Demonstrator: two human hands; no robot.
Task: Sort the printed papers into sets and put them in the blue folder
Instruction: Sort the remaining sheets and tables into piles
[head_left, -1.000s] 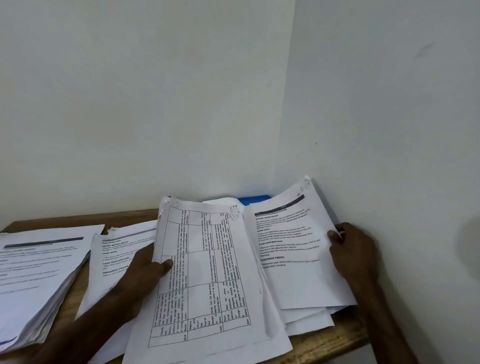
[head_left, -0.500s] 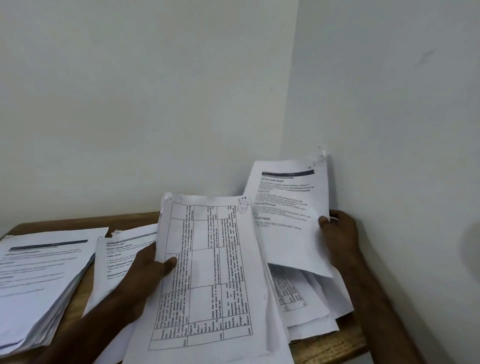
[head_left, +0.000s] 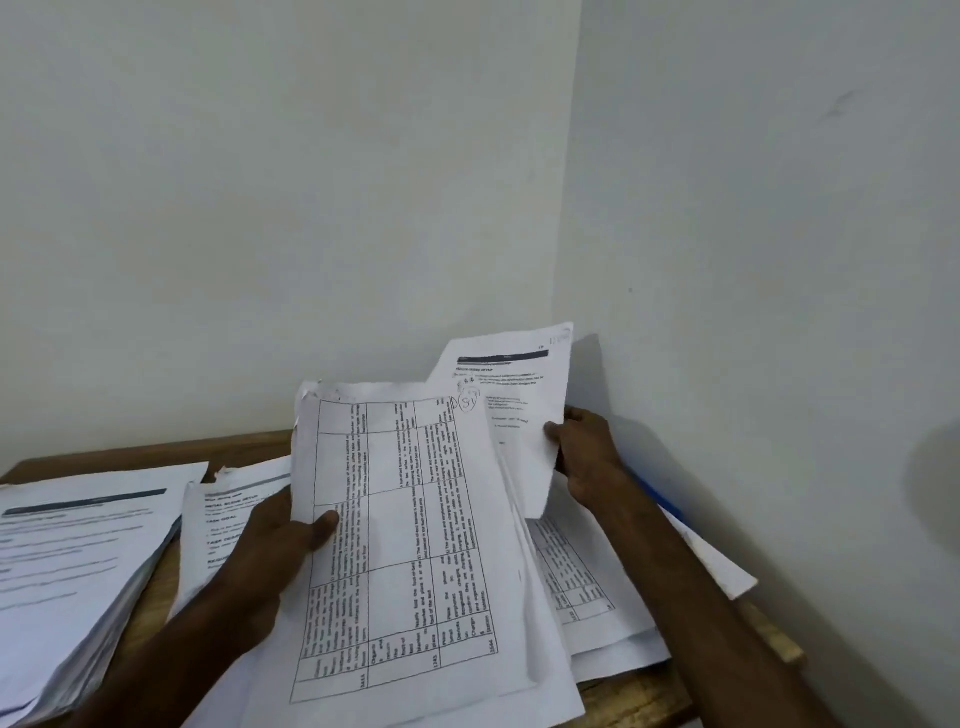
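Observation:
My left hand (head_left: 270, 551) grips the left edge of a sheaf of table-printed sheets (head_left: 410, 545), thumb on top, lifted and tilted toward me. My right hand (head_left: 587, 452) pinches the right edge of a text sheet with a dark header bar (head_left: 519, 395), raised behind the sheaf's top right corner. Beneath lie more table-printed papers (head_left: 576, 587). A strip of the blue folder (head_left: 655, 494) shows under my right forearm, against the right wall; most of it is hidden.
A thick stack of printed papers (head_left: 78, 551) sits at the left of the wooden table (head_left: 639, 696). A second sheet with text (head_left: 228, 519) lies beside it, under my left hand. White walls meet in a corner close behind. The table's front edge is near.
My right hand lifted the header-bar sheet off the right pile and swung it left, up behind the table-printed sheaf. My left hand raised the sheaf slightly. The blue folder's strip now shows on the right.

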